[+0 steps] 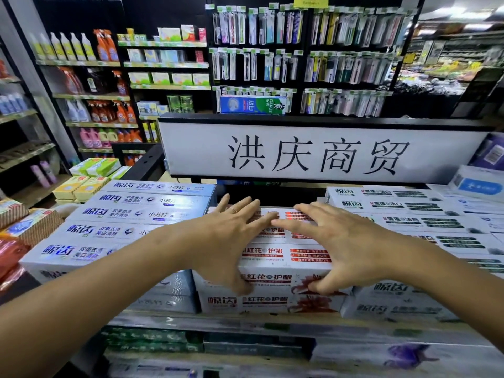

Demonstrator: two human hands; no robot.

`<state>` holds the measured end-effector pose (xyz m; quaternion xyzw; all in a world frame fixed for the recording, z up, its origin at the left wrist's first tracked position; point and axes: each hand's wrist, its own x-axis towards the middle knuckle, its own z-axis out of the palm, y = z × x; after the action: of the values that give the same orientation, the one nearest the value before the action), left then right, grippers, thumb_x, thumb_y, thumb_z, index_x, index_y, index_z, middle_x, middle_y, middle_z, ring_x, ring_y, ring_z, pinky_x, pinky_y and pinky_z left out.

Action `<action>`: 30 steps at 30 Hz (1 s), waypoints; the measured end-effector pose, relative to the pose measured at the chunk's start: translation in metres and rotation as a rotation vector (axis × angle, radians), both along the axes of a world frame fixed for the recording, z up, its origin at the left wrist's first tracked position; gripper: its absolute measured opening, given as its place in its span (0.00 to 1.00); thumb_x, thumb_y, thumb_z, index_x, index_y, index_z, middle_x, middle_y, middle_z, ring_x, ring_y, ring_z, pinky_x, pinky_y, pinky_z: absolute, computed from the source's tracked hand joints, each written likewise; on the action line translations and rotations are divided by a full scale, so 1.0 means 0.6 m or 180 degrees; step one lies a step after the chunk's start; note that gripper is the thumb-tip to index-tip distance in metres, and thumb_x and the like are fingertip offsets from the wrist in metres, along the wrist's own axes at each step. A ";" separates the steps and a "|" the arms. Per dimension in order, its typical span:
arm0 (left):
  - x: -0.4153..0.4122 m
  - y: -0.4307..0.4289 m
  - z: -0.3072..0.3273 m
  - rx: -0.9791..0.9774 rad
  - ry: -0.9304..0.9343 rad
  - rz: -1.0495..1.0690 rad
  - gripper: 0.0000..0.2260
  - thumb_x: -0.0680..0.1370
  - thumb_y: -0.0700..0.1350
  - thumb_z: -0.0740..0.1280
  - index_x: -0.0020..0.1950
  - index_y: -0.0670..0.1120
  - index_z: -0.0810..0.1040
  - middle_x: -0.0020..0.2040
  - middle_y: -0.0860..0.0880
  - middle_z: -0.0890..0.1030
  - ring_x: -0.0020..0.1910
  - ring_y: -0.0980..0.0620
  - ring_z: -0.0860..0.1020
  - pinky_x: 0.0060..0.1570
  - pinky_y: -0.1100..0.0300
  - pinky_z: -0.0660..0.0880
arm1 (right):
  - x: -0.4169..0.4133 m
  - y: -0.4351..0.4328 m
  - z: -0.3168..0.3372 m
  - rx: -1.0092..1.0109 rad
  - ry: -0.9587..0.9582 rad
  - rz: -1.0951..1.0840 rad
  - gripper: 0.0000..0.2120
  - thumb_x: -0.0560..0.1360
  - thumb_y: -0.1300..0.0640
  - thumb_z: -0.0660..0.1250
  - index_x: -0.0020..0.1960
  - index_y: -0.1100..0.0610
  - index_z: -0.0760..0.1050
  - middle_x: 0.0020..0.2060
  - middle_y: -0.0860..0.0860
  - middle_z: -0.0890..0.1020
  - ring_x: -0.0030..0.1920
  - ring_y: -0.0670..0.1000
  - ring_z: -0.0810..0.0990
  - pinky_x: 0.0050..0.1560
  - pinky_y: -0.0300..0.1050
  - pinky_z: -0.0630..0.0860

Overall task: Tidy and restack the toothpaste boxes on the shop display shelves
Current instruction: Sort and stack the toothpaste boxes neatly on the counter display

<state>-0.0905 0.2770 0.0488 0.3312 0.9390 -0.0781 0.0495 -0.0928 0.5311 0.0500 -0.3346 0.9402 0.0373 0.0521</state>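
Both hands are laid flat, fingers straight and spread, on the red-printed toothpaste boxes (272, 279); nothing is clasped. The left hand (226, 236) and right hand (346, 241) are set side by side, forefingers nearly touching, thumbs stretched down at the stack's near edge. Beneath the palms the boxes are laid flat, long axis running left to right, print upward; four tops can be counted, partly covered. Just left of the left hand five blue-printed boxes (131, 214) are ranged likewise. Just right of the right hand dark-printed boxes (409, 223) are aligned the same way, their number unclear. Beyond the fingertips a white sign (313, 156) is mounted.
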 end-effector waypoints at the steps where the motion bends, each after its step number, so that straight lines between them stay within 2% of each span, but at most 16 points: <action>1: 0.003 0.001 -0.003 -0.0045 0.0069 0.0032 0.59 0.63 0.75 0.68 0.80 0.55 0.36 0.81 0.47 0.47 0.80 0.47 0.45 0.77 0.43 0.39 | 0.002 -0.001 -0.001 0.0019 0.0016 0.0001 0.52 0.61 0.29 0.66 0.68 0.23 0.30 0.79 0.49 0.46 0.78 0.53 0.45 0.74 0.55 0.51; 4: 0.005 0.000 0.001 -0.0037 0.0375 -0.0078 0.61 0.60 0.76 0.69 0.81 0.52 0.41 0.78 0.47 0.56 0.76 0.46 0.56 0.77 0.47 0.51 | 0.001 -0.001 0.004 0.0101 -0.0019 0.0019 0.51 0.60 0.24 0.64 0.70 0.24 0.33 0.79 0.49 0.50 0.78 0.54 0.50 0.73 0.57 0.56; 6: 0.001 -0.001 0.008 -0.0050 0.0393 -0.0132 0.61 0.59 0.76 0.70 0.81 0.52 0.43 0.77 0.49 0.59 0.73 0.49 0.59 0.75 0.54 0.55 | -0.015 0.002 0.029 -0.0088 -0.0297 0.0000 0.46 0.59 0.17 0.58 0.71 0.23 0.41 0.75 0.46 0.60 0.72 0.50 0.61 0.67 0.54 0.66; 8: -0.002 -0.002 0.011 -0.0045 0.0305 -0.0093 0.61 0.60 0.76 0.70 0.81 0.54 0.40 0.79 0.50 0.55 0.76 0.49 0.56 0.75 0.55 0.53 | -0.039 -0.004 0.056 -0.0629 -0.0643 -0.0078 0.40 0.63 0.16 0.48 0.73 0.27 0.53 0.66 0.41 0.70 0.61 0.42 0.70 0.58 0.44 0.69; 9: -0.001 -0.003 0.009 -0.0060 0.0247 -0.0046 0.61 0.61 0.76 0.70 0.81 0.55 0.38 0.81 0.49 0.51 0.79 0.48 0.51 0.77 0.53 0.49 | -0.059 -0.007 0.062 -0.0845 -0.0694 -0.0185 0.41 0.64 0.16 0.43 0.73 0.30 0.57 0.63 0.38 0.72 0.59 0.41 0.72 0.57 0.43 0.69; 11: 0.010 -0.006 -0.002 -0.0066 0.0275 0.0013 0.60 0.64 0.76 0.68 0.79 0.57 0.32 0.82 0.48 0.40 0.81 0.47 0.40 0.78 0.45 0.42 | -0.104 -0.023 0.061 -0.0817 -0.0683 -0.0442 0.43 0.67 0.19 0.39 0.75 0.38 0.62 0.67 0.40 0.73 0.64 0.45 0.73 0.65 0.46 0.67; 12: 0.020 -0.004 -0.011 -0.0033 0.0389 -0.0019 0.58 0.67 0.73 0.68 0.78 0.57 0.30 0.81 0.48 0.37 0.80 0.46 0.36 0.78 0.42 0.41 | -0.124 -0.034 0.057 -0.0665 -0.0649 -0.0493 0.42 0.70 0.21 0.40 0.74 0.40 0.63 0.70 0.42 0.72 0.67 0.49 0.72 0.67 0.47 0.65; 14: 0.048 0.008 -0.031 0.0103 0.0704 -0.0200 0.53 0.74 0.65 0.68 0.77 0.57 0.27 0.81 0.47 0.36 0.78 0.44 0.32 0.78 0.39 0.43 | -0.160 -0.058 0.042 -0.0355 -0.0611 -0.0431 0.33 0.77 0.29 0.45 0.74 0.45 0.66 0.73 0.46 0.70 0.70 0.51 0.70 0.66 0.45 0.63; 16: 0.070 0.027 -0.043 0.0273 0.0836 -0.0379 0.49 0.77 0.62 0.67 0.78 0.59 0.29 0.82 0.47 0.40 0.80 0.43 0.36 0.78 0.39 0.41 | -0.191 -0.083 0.028 -0.0084 -0.0754 -0.0397 0.25 0.82 0.39 0.53 0.75 0.50 0.67 0.73 0.48 0.70 0.71 0.51 0.68 0.64 0.43 0.63; 18: 0.077 0.043 -0.045 0.0431 0.0831 -0.0455 0.45 0.78 0.60 0.67 0.78 0.62 0.33 0.83 0.48 0.44 0.81 0.43 0.44 0.76 0.44 0.38 | -0.214 -0.103 0.016 0.0254 -0.1138 -0.0516 0.24 0.81 0.45 0.60 0.74 0.53 0.68 0.72 0.50 0.71 0.69 0.52 0.71 0.65 0.44 0.66; 19: 0.077 0.047 -0.043 0.0467 0.0828 -0.0464 0.44 0.78 0.59 0.67 0.78 0.63 0.34 0.83 0.48 0.46 0.81 0.42 0.47 0.75 0.46 0.40 | -0.223 -0.112 0.010 0.0419 -0.1387 -0.0566 0.23 0.80 0.47 0.62 0.72 0.54 0.70 0.70 0.51 0.74 0.64 0.52 0.75 0.62 0.44 0.72; 20: 0.076 0.049 -0.040 0.0465 0.0874 -0.0477 0.44 0.77 0.58 0.69 0.79 0.62 0.37 0.83 0.47 0.50 0.81 0.41 0.52 0.75 0.46 0.44 | -0.231 -0.118 0.003 0.0540 -0.1626 -0.0593 0.21 0.79 0.49 0.64 0.70 0.56 0.73 0.66 0.53 0.78 0.58 0.51 0.80 0.54 0.43 0.76; 22: 0.077 0.052 -0.035 0.0384 0.0978 -0.0466 0.45 0.74 0.57 0.72 0.81 0.59 0.45 0.80 0.45 0.60 0.78 0.40 0.62 0.73 0.45 0.57 | -0.240 -0.122 -0.006 0.0520 -0.1948 -0.0623 0.18 0.77 0.51 0.67 0.64 0.58 0.77 0.55 0.54 0.84 0.45 0.49 0.84 0.40 0.40 0.80; 23: 0.076 0.052 -0.033 0.0367 0.0987 -0.0454 0.44 0.74 0.56 0.73 0.81 0.58 0.46 0.80 0.44 0.62 0.77 0.40 0.63 0.72 0.45 0.58 | -0.240 -0.121 -0.006 0.0403 -0.2054 -0.0670 0.17 0.76 0.52 0.68 0.62 0.58 0.78 0.50 0.53 0.86 0.41 0.49 0.85 0.38 0.41 0.80; 27: 0.069 0.048 -0.043 0.0620 0.0812 -0.0432 0.44 0.79 0.52 0.69 0.78 0.64 0.36 0.82 0.47 0.50 0.80 0.43 0.50 0.73 0.49 0.42 | -0.239 -0.117 -0.003 0.0091 -0.2258 -0.0788 0.14 0.75 0.54 0.71 0.59 0.56 0.80 0.39 0.49 0.87 0.36 0.49 0.85 0.38 0.43 0.81; 30: 0.066 0.051 -0.043 0.0672 0.0697 -0.0399 0.45 0.77 0.54 0.71 0.77 0.66 0.37 0.82 0.49 0.51 0.80 0.44 0.51 0.75 0.47 0.43 | -0.236 -0.116 -0.002 0.0101 -0.2340 -0.0762 0.14 0.75 0.54 0.70 0.59 0.57 0.80 0.42 0.53 0.87 0.39 0.51 0.85 0.44 0.46 0.82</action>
<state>-0.0507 0.3076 0.0231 0.3821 0.9193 -0.0177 -0.0932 -0.2342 0.4616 0.0488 -0.2126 0.8905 -0.0769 0.3947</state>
